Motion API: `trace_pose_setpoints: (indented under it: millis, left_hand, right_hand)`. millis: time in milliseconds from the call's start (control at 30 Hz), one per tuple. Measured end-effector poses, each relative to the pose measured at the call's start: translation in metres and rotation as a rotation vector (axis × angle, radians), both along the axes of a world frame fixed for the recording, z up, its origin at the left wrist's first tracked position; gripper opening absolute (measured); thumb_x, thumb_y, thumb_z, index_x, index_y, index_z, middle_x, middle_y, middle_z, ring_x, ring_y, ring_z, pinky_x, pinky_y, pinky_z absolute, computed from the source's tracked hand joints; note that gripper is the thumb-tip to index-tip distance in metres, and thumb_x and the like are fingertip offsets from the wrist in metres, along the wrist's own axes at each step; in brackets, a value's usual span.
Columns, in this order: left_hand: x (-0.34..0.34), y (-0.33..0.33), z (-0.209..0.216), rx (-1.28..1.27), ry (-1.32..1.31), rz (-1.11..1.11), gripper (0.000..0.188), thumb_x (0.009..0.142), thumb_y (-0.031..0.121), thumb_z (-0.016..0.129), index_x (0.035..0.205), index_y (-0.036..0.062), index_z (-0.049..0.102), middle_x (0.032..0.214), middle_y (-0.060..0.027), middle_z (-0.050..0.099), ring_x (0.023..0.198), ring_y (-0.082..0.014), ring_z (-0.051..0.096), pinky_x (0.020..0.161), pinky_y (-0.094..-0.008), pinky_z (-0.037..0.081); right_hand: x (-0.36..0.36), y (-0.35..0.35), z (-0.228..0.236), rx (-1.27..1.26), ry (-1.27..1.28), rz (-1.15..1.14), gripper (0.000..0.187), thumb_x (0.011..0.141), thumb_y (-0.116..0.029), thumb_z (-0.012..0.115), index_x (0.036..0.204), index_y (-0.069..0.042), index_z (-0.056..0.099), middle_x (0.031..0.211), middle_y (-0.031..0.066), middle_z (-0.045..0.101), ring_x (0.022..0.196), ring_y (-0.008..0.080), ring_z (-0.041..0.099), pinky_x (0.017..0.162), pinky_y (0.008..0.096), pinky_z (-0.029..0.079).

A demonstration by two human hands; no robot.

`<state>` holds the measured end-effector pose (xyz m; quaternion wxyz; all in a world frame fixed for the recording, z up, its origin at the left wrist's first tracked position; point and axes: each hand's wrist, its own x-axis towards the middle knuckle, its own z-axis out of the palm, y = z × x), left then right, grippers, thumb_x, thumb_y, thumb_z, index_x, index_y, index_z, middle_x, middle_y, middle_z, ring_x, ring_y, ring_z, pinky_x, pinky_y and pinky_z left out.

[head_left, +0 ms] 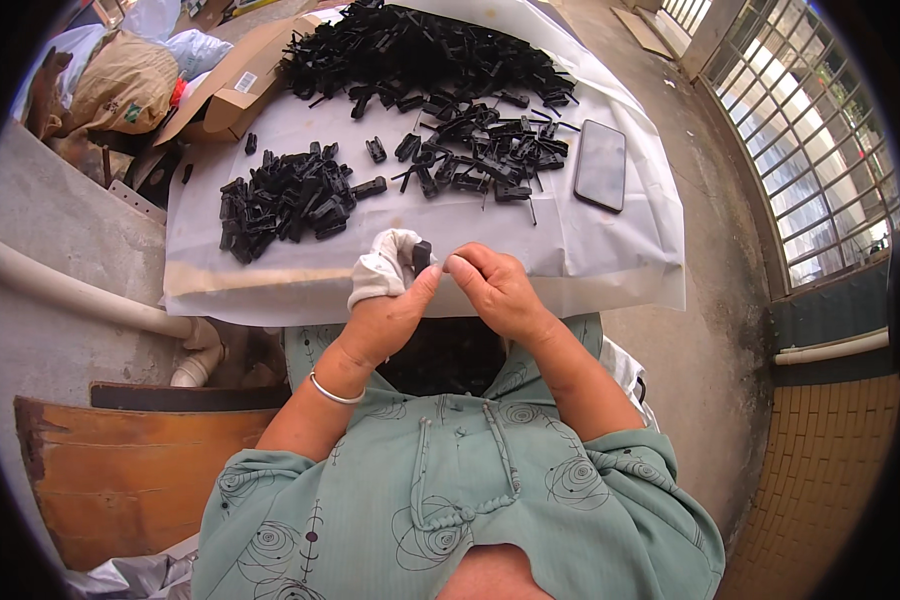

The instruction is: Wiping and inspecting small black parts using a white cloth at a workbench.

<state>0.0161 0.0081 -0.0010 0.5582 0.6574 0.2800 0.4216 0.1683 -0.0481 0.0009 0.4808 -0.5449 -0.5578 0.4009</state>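
Observation:
My left hand [394, 295], with a white cloth glove over part of it and the thumb bare, is closed on a small black plastic part [422, 255] at the table's near edge. Close beside that part, my bare right hand [502, 292] is closed in a pinch. Whatever its fingertips hold is too small to make out. Just beyond my left hand lies a heap of similar black parts [290, 200]. A second, looser cluster [480, 150], with thin rods sticking out, lies farther to the right.
A large pile of black parts [410, 50] covers the far side of the white-sheeted table [560, 270]. A phone [600, 166] lies at the right. A cardboard box [232, 95] stands far left. Below my hands is a dark opening [450, 355] between my knees.

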Motion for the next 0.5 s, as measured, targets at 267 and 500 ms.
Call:
trace_pose_setpoints:
  millis: [267,500]
  left_hand:
    - [-0.007,0.000,0.012,-0.297,-0.051,-0.013,0.030,0.090,0.004,0.048,0.118,0.0034,0.039,0.086,-0.0033,0.056,0.055,-0.0060,0.044,0.047,-0.0179,0.038]
    - [-0.008,-0.009,0.024,-0.328,0.123,-0.335,0.028,0.087,0.007,0.044,0.115,0.0041,0.042,0.082,-0.0007,0.050,0.059,-0.0047,0.043,0.049,-0.0183,0.038]
  right_hand:
    - [0.011,-0.007,0.004,0.163,-0.208,-0.061,0.011,0.078,-0.010,0.065,0.084,-0.001,0.064,0.068,0.0073,0.059,0.060,0.0123,0.052,0.056,0.0262,0.043]
    - [0.005,-0.003,0.019,0.185,-0.134,-0.033,0.011,0.080,-0.011,0.065,0.078,-0.001,0.061,0.065,0.0064,0.055,0.057,0.0128,0.048,0.054,0.0269,0.041]
